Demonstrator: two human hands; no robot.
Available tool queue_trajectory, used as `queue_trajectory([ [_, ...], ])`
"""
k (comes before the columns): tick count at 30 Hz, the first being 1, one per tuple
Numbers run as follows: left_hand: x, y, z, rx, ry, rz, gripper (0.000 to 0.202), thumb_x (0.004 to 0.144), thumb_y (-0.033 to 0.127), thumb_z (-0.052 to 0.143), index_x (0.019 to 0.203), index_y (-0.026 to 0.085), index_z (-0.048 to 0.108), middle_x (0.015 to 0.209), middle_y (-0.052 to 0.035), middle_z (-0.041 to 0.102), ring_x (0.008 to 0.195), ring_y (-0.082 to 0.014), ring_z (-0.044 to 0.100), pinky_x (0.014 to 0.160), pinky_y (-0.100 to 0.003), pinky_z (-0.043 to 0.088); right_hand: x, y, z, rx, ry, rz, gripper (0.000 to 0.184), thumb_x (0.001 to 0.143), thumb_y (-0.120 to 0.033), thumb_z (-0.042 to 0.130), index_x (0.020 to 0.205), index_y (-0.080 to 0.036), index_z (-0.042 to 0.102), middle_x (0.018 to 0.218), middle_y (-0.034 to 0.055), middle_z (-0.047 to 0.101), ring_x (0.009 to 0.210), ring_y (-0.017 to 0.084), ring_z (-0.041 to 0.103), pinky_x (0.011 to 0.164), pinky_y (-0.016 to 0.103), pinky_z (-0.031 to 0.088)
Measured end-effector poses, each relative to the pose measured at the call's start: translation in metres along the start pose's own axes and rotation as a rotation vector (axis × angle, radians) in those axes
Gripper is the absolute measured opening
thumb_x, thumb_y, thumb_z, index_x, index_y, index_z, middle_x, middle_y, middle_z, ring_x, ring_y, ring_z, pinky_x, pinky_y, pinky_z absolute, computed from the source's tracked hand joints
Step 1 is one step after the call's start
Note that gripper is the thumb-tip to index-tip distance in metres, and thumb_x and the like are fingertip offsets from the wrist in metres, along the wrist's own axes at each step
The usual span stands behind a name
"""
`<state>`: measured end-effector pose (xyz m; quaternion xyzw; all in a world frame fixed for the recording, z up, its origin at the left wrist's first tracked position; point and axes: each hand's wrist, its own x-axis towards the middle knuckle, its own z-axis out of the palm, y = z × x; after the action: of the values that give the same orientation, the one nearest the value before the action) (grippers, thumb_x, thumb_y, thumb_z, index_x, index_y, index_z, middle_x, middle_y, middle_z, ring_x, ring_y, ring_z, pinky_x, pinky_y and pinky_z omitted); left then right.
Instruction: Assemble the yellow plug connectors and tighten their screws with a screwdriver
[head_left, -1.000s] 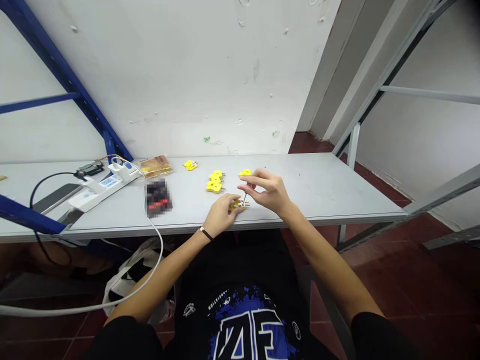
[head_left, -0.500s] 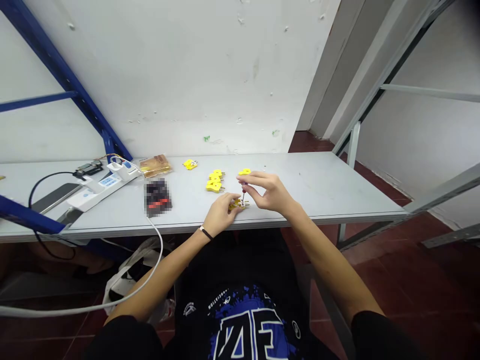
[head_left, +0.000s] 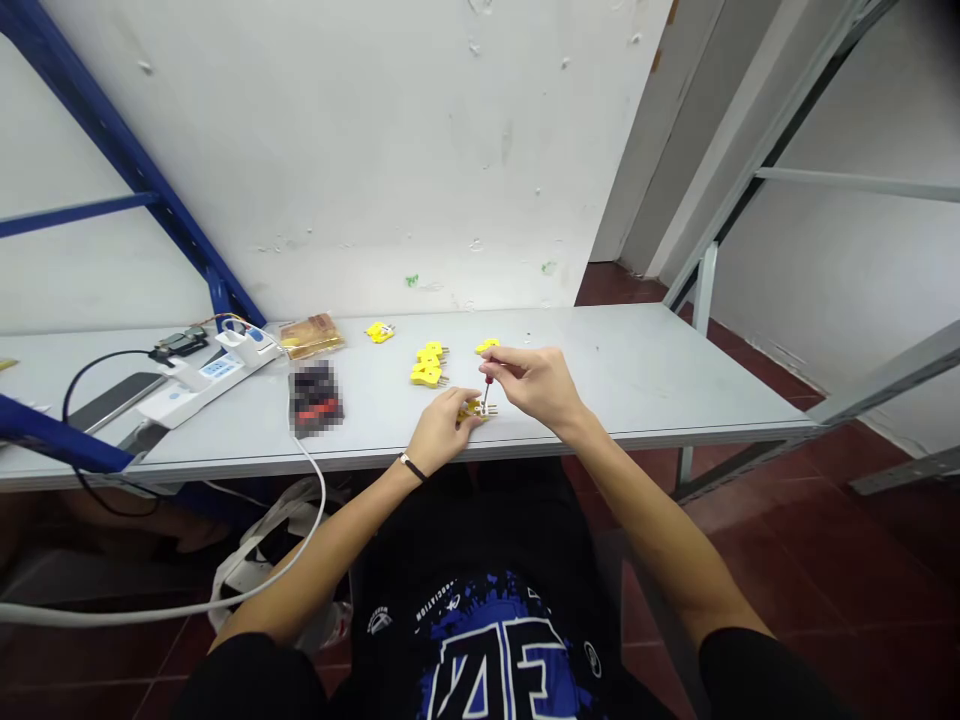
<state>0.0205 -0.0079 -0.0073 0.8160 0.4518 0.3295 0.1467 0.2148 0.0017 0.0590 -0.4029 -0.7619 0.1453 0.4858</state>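
Observation:
Near the front edge of the table, my left hand (head_left: 441, 428) grips a small yellow plug (head_left: 470, 408) with metal pins pointing right. Part of the plug is covered by my fingers. My right hand (head_left: 536, 385) pinches a small screwdriver (head_left: 488, 382) with a red handle, held steeply, its tip down at the plug's pale metal part. Beyond my hands stand several yellow plugs (head_left: 427, 374) in a loose column. Another yellow piece (head_left: 486, 346) lies just behind my right fingers, partly hidden.
To the left are a white power strip (head_left: 214, 372), a dark flat device (head_left: 116, 400), a bag of brownish contents (head_left: 310, 335) and a blurred dark and red object (head_left: 315, 398). More yellow pieces (head_left: 380, 331) lie at the back. A white cable (head_left: 319, 500) hangs over the front edge.
My right fingers have shifted slightly on the screwdriver, showing more of its red handle. My left hand still holds the plug in about the same spot.

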Motion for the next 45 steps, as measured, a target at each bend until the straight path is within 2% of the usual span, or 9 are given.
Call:
queue_trajectory([
  [7, -0.001, 0.000, -0.001, 0.005, 0.019, 0.020, 0.028, 0.091, 0.018, 0.066, 0.118, 0.020, 0.062, 0.111, -0.0065, 0.070, 0.103, -0.0235, 0.067, 0.096, -0.040, 0.054, 0.009, 0.009, -0.002, 0.296, 0.039, 0.009, 0.027, 0.093, -0.038, 0.064, 0.112, -0.022, 0.074, 0.098, 0.0045, 0.077, 0.078, 0.018, 0.072, 0.083, 0.035, 0.061],
  [9, -0.002, 0.000, -0.002, 0.011, 0.018, 0.036, 0.027, 0.092, 0.019, 0.066, 0.119, 0.019, 0.062, 0.110, -0.0072, 0.069, 0.105, -0.0243, 0.066, 0.097, -0.041, 0.054, 0.021, 0.030, -0.016, 0.286, 0.160, 0.040, 0.030, 0.097, -0.036, 0.054, 0.118, -0.021, 0.069, 0.097, 0.0046, 0.073, 0.081, 0.017, 0.070, 0.083, 0.034, 0.059],
  [12, -0.003, 0.000, -0.002, 0.017, 0.018, 0.055, 0.026, 0.093, 0.020, 0.065, 0.119, 0.019, 0.062, 0.110, -0.0076, 0.069, 0.106, -0.0245, 0.065, 0.098, -0.042, 0.053, 0.048, 0.075, -0.038, 0.029, 0.262, 0.194, 0.033, 0.100, -0.026, 0.036, 0.114, -0.020, 0.065, 0.090, 0.0046, 0.068, 0.077, 0.017, 0.064, 0.076, 0.032, 0.055],
  [15, -0.003, 0.000, -0.002, 0.024, 0.017, 0.056, 0.026, 0.094, 0.019, 0.064, 0.119, 0.020, 0.062, 0.110, -0.0074, 0.068, 0.106, -0.0242, 0.064, 0.097, -0.042, 0.053, 0.076, 0.122, -0.045, -0.430, -0.075, 0.473, 0.031, 0.092, -0.017, 0.041, 0.107, -0.019, 0.068, 0.096, 0.0069, 0.071, 0.085, 0.019, 0.064, 0.081, 0.031, 0.050],
  [18, -0.003, 0.000, -0.002, 0.034, 0.015, 0.055, 0.026, 0.094, 0.019, 0.063, 0.120, 0.020, 0.062, 0.110, -0.0073, 0.068, 0.106, -0.0242, 0.064, 0.097, -0.042, 0.054, 0.095, 0.153, -0.036, -0.517, -0.190, 0.542, 0.030, 0.078, -0.012, 0.060, 0.106, -0.013, 0.072, 0.105, 0.0136, 0.073, 0.093, 0.024, 0.064, 0.084, 0.031, 0.048],
  [22, -0.004, 0.001, -0.002, 0.023, 0.013, 0.049, 0.024, 0.094, 0.019, 0.063, 0.117, 0.022, 0.063, 0.109, -0.0066, 0.068, 0.105, -0.0243, 0.064, 0.096, -0.041, 0.054, 0.099, 0.173, -0.019, -0.524, -0.307, 0.546, 0.046, 0.073, -0.008, 0.064, 0.118, -0.011, 0.072, 0.107, 0.0138, 0.075, 0.094, 0.023, 0.066, 0.083, 0.027, 0.047],
  [30, -0.003, 0.002, -0.002, 0.010, 0.006, 0.055, 0.020, 0.094, 0.017, 0.063, 0.113, 0.021, 0.064, 0.107, -0.0068, 0.068, 0.103, -0.0239, 0.063, 0.095, -0.041, 0.053, 0.085, 0.183, -0.012, -0.543, -0.367, 0.426, 0.033, 0.088, -0.009, 0.055, 0.112, -0.012, 0.077, 0.121, 0.0141, 0.074, 0.111, 0.022, 0.064, 0.100, 0.026, 0.044],
  [35, -0.003, 0.002, -0.002, 0.019, 0.018, 0.057, 0.020, 0.093, 0.017, 0.064, 0.113, 0.021, 0.064, 0.107, -0.0064, 0.068, 0.103, -0.0236, 0.064, 0.095, -0.040, 0.054, 0.085, 0.181, -0.010, -0.539, -0.377, 0.401, 0.026, 0.092, -0.011, 0.054, 0.106, -0.012, 0.076, 0.115, 0.0142, 0.075, 0.107, 0.022, 0.066, 0.098, 0.028, 0.046],
  [45, -0.004, 0.002, -0.001, 0.011, 0.011, 0.058, 0.019, 0.094, 0.018, 0.063, 0.113, 0.021, 0.063, 0.108, -0.0069, 0.067, 0.104, -0.0246, 0.063, 0.096, -0.042, 0.053, 0.072, 0.138, 0.033, -0.469, -0.401, 0.337, 0.018, 0.095, -0.016, 0.057, 0.104, -0.011, 0.071, 0.103, 0.0137, 0.076, 0.091, 0.019, 0.067, 0.084, 0.025, 0.047],
])
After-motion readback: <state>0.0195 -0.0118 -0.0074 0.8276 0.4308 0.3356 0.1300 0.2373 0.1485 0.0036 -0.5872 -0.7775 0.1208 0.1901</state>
